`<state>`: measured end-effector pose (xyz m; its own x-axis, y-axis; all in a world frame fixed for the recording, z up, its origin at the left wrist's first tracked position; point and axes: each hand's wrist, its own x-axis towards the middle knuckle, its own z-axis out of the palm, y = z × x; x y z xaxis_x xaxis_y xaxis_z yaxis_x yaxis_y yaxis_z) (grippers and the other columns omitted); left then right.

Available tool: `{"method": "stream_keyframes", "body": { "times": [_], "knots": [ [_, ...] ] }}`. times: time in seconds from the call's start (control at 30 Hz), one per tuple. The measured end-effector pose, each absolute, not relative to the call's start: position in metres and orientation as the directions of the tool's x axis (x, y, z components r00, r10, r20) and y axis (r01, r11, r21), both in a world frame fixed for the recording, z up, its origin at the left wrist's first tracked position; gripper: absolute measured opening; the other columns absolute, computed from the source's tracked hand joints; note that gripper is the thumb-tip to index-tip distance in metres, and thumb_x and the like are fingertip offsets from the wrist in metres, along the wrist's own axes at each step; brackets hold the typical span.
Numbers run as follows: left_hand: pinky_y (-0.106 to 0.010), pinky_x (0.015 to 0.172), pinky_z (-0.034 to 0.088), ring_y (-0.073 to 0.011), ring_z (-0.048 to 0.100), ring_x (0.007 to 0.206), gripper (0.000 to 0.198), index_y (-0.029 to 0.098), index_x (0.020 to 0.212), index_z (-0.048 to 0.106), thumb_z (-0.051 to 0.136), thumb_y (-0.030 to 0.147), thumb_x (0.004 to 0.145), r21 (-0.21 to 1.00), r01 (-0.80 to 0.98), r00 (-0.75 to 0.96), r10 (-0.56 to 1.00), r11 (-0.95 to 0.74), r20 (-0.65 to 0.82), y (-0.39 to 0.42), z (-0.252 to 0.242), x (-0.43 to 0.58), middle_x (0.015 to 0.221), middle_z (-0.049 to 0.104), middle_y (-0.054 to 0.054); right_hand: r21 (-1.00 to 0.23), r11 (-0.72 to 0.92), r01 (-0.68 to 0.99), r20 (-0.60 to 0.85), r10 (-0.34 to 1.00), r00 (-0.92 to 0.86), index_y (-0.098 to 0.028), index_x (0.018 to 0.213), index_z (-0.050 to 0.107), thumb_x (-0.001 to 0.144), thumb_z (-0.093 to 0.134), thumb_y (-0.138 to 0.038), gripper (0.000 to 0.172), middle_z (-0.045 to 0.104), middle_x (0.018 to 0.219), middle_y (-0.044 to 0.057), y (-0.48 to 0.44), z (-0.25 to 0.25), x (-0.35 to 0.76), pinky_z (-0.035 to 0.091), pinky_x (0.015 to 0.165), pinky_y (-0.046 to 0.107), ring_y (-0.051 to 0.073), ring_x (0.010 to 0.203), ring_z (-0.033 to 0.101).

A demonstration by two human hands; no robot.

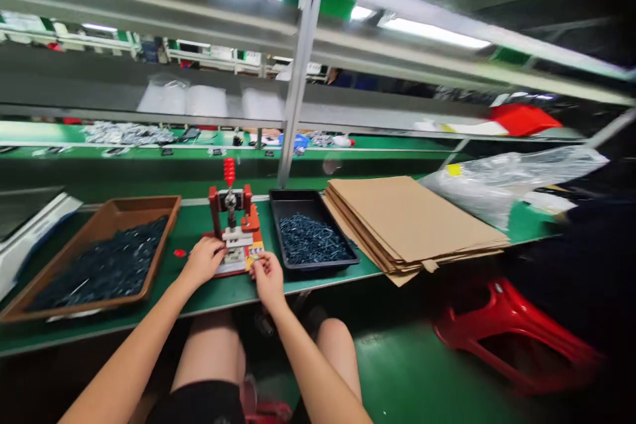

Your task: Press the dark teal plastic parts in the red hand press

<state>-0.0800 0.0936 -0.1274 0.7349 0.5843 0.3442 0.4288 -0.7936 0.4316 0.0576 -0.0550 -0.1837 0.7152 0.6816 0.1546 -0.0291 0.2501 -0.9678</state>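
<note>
A small red and silver hand press (pixel 231 218) with an upright red handle (pixel 229 172) stands on the green bench in front of me. My left hand (pixel 205 258) is at the left side of its fixture, fingers bent and closed near the metal block under the ram. Whatever is in those fingertips is hidden. Just right of the fixture, my right hand (pixel 269 278) is closed in a pinch, and what it holds is too small to name. A brown tray (pixel 173 212) of dark small parts lies left of the press. On its right is a black tray (pixel 354 258) of dark screw-like pieces.
A stack of brown cardboard sheets (pixel 412 218) lies right of the black tray, with clear plastic bags (pixel 497 179) beyond. A metal post (pixel 301 79) rises behind the press. Below right stands a red stool (pixel 517 331). A small red piece (pixel 179 253) lies left of the press.
</note>
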Motion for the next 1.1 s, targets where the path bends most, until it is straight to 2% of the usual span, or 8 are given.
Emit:
{"method": "stream_keyframes", "body": {
  "times": [0.1, 0.3, 0.53, 0.7, 0.8, 0.9, 1.1],
  "knots": [
    [-0.041, 0.105, 0.047, -0.0277, 0.063, 0.116, 0.026, 0.017, 0.089, 0.078, 0.054, 0.029, 0.090, 0.424, 0.467, 0.722, 0.612, -0.776, 0.324, 0.096, -0.125, -0.075, 0.114, 0.075, -0.013, -0.972, 0.232, -0.032, 0.135, 0.667, 0.733, -0.021, 0.095, 0.058, 0.079, 0.066, -0.049, 0.033, 0.063, 0.073, -0.001, -0.055, -0.182, 0.058, 0.052, 0.058, 0.027, 0.015, 0.064, 0.063],
    [-0.044, 0.103, 0.048, -0.0302, 0.063, 0.119, 0.026, 0.018, 0.097, 0.078, 0.055, 0.027, 0.093, 0.392, 0.570, 0.709, 0.674, -0.722, 0.209, 0.087, -0.125, -0.066, 0.124, 0.073, -0.012, -0.978, 0.210, 0.000, 0.153, 0.709, 0.688, -0.020, 0.092, 0.059, 0.082, 0.065, -0.048, 0.030, 0.065, 0.075, 0.001, -0.058, -0.182, 0.056, 0.053, 0.058, 0.027, 0.015, 0.064, 0.063],
    [-0.046, 0.105, 0.045, -0.0310, 0.062, 0.118, 0.031, 0.016, 0.109, 0.074, 0.048, 0.026, 0.097, 0.343, 0.611, 0.710, 0.686, -0.713, 0.161, 0.074, -0.120, -0.059, 0.121, 0.072, -0.014, -0.978, 0.206, 0.040, 0.179, 0.720, 0.670, -0.019, 0.091, 0.062, 0.083, 0.065, -0.046, 0.028, 0.067, 0.078, 0.003, -0.058, -0.187, 0.057, 0.053, 0.059, 0.027, 0.016, 0.066, 0.064],
    [-0.042, 0.099, 0.049, -0.0319, 0.066, 0.112, 0.028, 0.013, 0.109, 0.074, 0.054, 0.023, 0.092, 0.285, 0.688, 0.660, 0.739, -0.667, 0.135, 0.074, -0.114, -0.054, 0.112, 0.074, -0.017, -0.970, 0.162, 0.181, 0.241, 0.734, 0.635, -0.019, 0.098, 0.069, 0.083, 0.064, -0.038, 0.025, 0.070, 0.083, 0.004, -0.050, -0.180, 0.071, 0.054, 0.065, 0.029, 0.017, 0.069, 0.064],
    [-0.041, 0.101, 0.049, -0.0315, 0.065, 0.115, 0.025, 0.014, 0.102, 0.076, 0.060, 0.029, 0.090, 0.276, 0.629, 0.723, 0.677, -0.727, 0.137, 0.076, -0.115, -0.060, 0.115, 0.074, -0.016, -0.941, 0.120, 0.317, 0.291, 0.767, 0.573, -0.020, 0.095, 0.073, 0.083, 0.063, -0.033, 0.020, 0.072, 0.083, 0.004, -0.039, -0.171, 0.083, 0.055, 0.077, 0.032, 0.018, 0.076, 0.066],
    [-0.043, 0.108, 0.046, -0.0324, 0.062, 0.122, 0.031, 0.015, 0.107, 0.076, 0.073, 0.033, 0.081, 0.288, 0.536, 0.799, 0.587, -0.793, 0.130, 0.080, -0.120, -0.067, 0.125, 0.071, -0.015, -0.887, 0.058, 0.459, 0.314, 0.804, 0.504, -0.020, 0.086, 0.074, 0.081, 0.064, -0.028, 0.014, 0.072, 0.084, 0.003, -0.024, -0.164, 0.090, 0.053, 0.081, 0.033, 0.019, 0.079, 0.064],
    [-0.045, 0.107, 0.047, -0.0331, 0.062, 0.121, 0.026, 0.015, 0.103, 0.077, 0.073, 0.025, 0.079, 0.313, 0.549, 0.776, 0.612, -0.775, 0.153, 0.082, -0.126, -0.068, 0.124, 0.071, -0.015, -0.877, 0.135, 0.461, 0.337, 0.858, 0.389, -0.021, 0.094, 0.078, 0.079, 0.063, -0.019, 0.021, 0.077, 0.095, 0.004, -0.003, -0.165, 0.083, 0.054, 0.084, 0.035, 0.020, 0.085, 0.068]
  ]
}}
